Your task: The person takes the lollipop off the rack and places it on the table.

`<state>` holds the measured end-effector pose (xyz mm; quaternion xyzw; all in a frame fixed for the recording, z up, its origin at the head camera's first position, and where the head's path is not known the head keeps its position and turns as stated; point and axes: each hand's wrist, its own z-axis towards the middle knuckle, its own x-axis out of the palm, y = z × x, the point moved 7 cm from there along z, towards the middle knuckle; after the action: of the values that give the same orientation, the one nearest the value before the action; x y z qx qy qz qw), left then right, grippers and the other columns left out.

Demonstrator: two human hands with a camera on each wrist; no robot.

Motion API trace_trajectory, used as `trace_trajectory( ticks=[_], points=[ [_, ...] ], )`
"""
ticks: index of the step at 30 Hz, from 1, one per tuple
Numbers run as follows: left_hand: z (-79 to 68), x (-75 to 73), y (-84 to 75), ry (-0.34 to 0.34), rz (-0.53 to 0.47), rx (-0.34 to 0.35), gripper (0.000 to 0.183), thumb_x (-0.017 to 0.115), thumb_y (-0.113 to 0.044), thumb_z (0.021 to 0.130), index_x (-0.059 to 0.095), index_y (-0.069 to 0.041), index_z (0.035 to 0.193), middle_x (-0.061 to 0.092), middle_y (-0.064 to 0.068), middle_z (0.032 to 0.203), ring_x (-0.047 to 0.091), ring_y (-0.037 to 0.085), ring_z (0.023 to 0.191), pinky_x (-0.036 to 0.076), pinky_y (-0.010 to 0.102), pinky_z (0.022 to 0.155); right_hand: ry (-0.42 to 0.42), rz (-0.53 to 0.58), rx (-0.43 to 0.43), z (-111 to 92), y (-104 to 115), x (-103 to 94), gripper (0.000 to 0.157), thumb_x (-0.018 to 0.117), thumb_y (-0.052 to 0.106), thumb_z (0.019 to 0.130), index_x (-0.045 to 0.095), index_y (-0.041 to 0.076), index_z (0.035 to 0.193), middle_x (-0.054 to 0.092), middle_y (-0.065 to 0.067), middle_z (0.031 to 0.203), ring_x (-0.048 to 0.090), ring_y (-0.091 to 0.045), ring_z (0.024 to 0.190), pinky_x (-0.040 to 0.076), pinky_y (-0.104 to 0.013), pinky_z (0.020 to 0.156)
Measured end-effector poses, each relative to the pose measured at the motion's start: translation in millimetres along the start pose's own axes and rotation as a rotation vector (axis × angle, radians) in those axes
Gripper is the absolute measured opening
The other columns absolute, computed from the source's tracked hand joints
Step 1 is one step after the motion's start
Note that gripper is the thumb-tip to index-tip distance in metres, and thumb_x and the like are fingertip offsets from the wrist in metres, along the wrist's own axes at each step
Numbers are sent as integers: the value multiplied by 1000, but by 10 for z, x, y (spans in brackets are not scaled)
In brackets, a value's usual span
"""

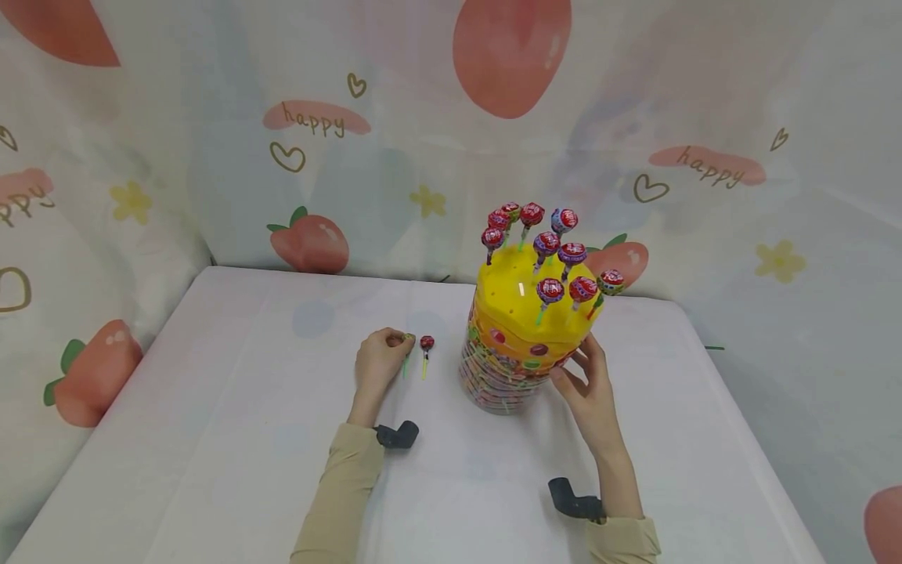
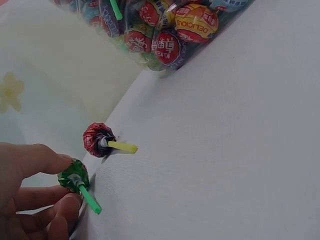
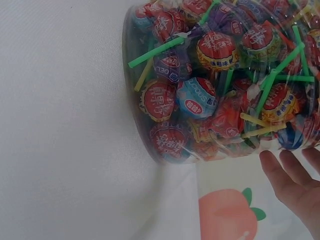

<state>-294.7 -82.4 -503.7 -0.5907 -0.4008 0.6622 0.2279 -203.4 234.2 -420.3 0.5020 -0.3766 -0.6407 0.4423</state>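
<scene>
The left hand (image 1: 379, 362) pinches a green lollipop (image 2: 74, 174) by its head, left of the jar (image 1: 500, 384); a red lollipop (image 1: 427, 342) lies between them. The right hand (image 1: 590, 392), well apart from the left, rests loosely against the jar's right side. 10 lollipops (image 1: 546, 243) stand in its yellow lid (image 1: 507, 290). A hard sideways push could tip the jar; a loose pinch could let the green lollipop roll into the red.

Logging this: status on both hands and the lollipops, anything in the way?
Left hand pinches green lollipop. Right hand at candy jar. Loose red lollipop nearby; no obstruction seen.
</scene>
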Motion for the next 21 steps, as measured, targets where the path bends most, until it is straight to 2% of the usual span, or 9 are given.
trace_trajectory(
  ticks=[6, 11, 17, 21],
  points=[
    [7, -16, 9, 4, -39, 1, 30, 71, -29, 84, 72, -6, 102, 69, 8, 84, 58, 18, 68, 38, 23, 57, 2, -3, 4, -8, 7, -6, 73, 58, 9, 94, 17, 26, 153, 24, -3, 157, 30, -22, 138, 36, -8, 99],
    [5, -57, 8, -15, -82, 14, 33, 71, -26, 84, 70, -2, 107, 66, 12, 87, 60, 23, 79, 44, 31, 67, 0, -11, 13, -7, -1, -6, 73, 58, 10, 94, 17, 26, 153, 24, -3, 156, 31, -22, 138, 35, -11, 101],
    [-28, -122, -61, -51, -89, 26, 33, 70, -24, 83, 69, -4, 108, 64, 11, 89, 59, 25, 80, 45, 35, 69, -3, -28, 15, -3, -21, -9, 73, 58, 10, 94, 17, 25, 153, 24, -3, 156, 32, -21, 138, 37, -19, 105],
    [-46, -163, -159, -61, -99, 44, 34, 69, -27, 85, 68, -7, 112, 67, 11, 98, 63, 27, 85, 47, 35, 71, -3, -23, 8, 0, -24, -7, 73, 58, 10, 94, 17, 23, 153, 24, -4, 156, 31, -23, 139, 37, -14, 102]
  ],
)
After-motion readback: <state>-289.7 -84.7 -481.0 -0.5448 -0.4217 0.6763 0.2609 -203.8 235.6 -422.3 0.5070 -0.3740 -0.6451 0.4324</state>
